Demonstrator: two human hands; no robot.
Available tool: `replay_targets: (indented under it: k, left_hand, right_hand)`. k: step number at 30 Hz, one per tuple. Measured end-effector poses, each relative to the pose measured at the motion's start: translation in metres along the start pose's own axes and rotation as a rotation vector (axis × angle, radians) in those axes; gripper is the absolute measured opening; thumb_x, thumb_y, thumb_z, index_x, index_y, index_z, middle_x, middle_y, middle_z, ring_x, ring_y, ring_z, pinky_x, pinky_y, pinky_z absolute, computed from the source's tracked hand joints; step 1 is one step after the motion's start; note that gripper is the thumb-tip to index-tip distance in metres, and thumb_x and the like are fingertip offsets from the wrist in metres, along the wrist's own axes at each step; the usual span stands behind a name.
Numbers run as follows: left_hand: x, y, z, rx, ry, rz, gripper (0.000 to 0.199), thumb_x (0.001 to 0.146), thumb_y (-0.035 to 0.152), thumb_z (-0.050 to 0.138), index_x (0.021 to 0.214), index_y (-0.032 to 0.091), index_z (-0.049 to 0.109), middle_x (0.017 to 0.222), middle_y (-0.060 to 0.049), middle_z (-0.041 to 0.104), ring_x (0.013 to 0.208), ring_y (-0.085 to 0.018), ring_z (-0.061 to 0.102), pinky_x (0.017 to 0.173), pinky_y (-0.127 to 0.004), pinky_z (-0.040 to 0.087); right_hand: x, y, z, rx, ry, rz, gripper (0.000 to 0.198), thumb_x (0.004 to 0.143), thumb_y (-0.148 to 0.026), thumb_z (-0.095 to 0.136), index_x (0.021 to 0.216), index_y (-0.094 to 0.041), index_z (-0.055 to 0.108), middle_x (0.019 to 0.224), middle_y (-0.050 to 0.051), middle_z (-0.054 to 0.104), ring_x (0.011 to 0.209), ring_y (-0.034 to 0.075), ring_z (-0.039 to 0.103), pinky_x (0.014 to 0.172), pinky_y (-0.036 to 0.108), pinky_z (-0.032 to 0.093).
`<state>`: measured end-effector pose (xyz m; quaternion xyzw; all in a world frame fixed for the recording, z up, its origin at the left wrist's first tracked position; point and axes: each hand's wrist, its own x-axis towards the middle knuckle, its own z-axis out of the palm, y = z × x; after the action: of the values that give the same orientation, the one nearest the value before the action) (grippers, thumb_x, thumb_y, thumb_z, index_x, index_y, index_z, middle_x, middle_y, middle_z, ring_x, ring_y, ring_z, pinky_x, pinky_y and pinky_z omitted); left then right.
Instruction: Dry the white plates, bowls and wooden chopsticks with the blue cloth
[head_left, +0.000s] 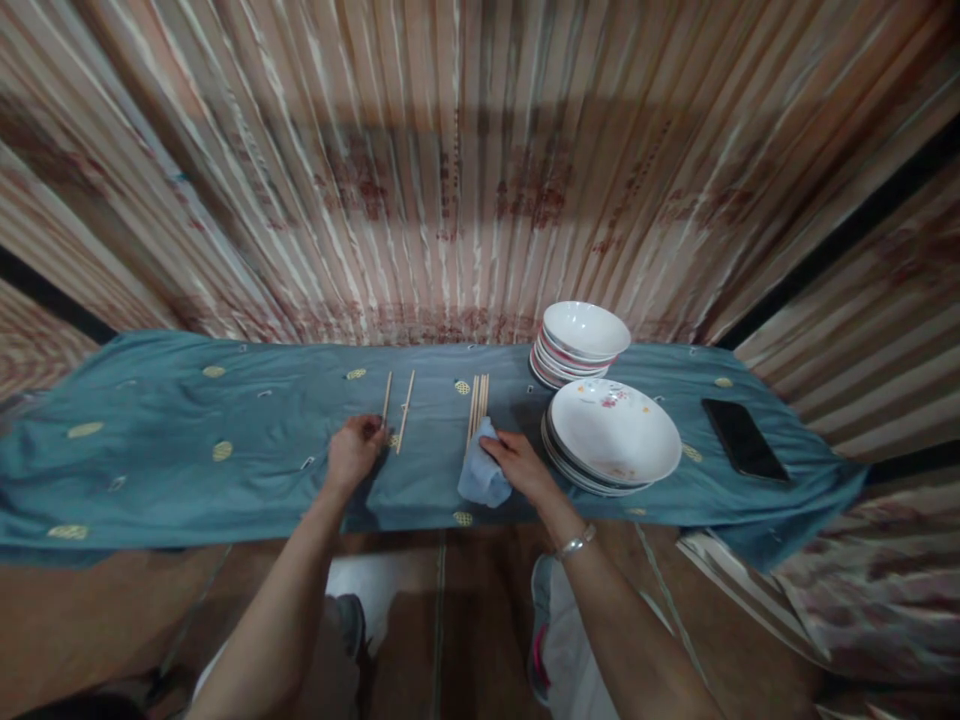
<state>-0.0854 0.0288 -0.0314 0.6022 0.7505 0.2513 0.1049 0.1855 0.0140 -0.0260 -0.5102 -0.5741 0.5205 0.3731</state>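
My left hand [354, 455] pinches the near end of a wooden chopstick [387, 395], which points away from me on the cloth-covered table. A second chopstick [405, 412] lies just right of it, not touched by my fingers. In my right hand [517, 462] is a bunched light-blue cloth [484, 475], gripped between thumb and fingers. Several more chopsticks [478, 400] lie side by side in a group just beyond this cloth, which covers their near ends. Whether the right hand also touches those chopsticks is hidden.
Right of my right hand stands a stack of wide plates [616, 435], the top one flower-patterned. Behind it is a stack of white bowls [581, 340]. A black phone [742, 438] lies at the right on the teal tablecloth [277, 420]. Striped curtains [450, 200] hang behind.
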Motion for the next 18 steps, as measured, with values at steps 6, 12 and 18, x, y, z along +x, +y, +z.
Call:
replay_targets:
  k: [6, 12, 18]
  left_hand:
    - [-0.007, -0.006, -0.003, 0.074, -0.078, -0.023, 0.018, 0.077, 0.037, 0.059, 0.076, 0.021, 0.069, 0.080, -0.008, 0.072, 0.076, -0.024, 0.065, 0.065, -0.028, 0.040]
    - [-0.004, -0.007, -0.002, 0.007, -0.054, -0.066, 0.012, 0.072, 0.030, 0.060, 0.069, 0.022, 0.068, 0.070, -0.008, 0.070, 0.073, -0.025, 0.064, 0.065, -0.029, 0.039]
    - [-0.005, -0.003, -0.009, -0.181, -0.016, -0.110, 0.013, 0.070, 0.027, 0.057, 0.066, 0.018, 0.065, 0.062, -0.006, 0.065, 0.063, -0.021, 0.060, 0.061, -0.028, 0.040]
  right_hand:
    - [-0.003, -0.004, 0.011, 0.115, -0.068, 0.055, 0.035, 0.069, -0.051, 0.055, 0.061, -0.018, 0.051, 0.052, -0.006, 0.040, 0.052, 0.009, 0.037, 0.050, 0.023, 0.026]
    - [-0.001, -0.002, 0.019, 0.087, -0.062, 0.067, 0.036, 0.067, -0.052, 0.057, 0.058, -0.018, 0.049, 0.053, -0.006, 0.040, 0.052, 0.008, 0.036, 0.048, 0.022, 0.023]
    - [-0.001, -0.004, 0.026, 0.197, -0.048, 0.099, 0.038, 0.066, -0.053, 0.063, 0.060, -0.018, 0.052, 0.052, -0.006, 0.043, 0.052, 0.008, 0.038, 0.050, 0.023, 0.026]
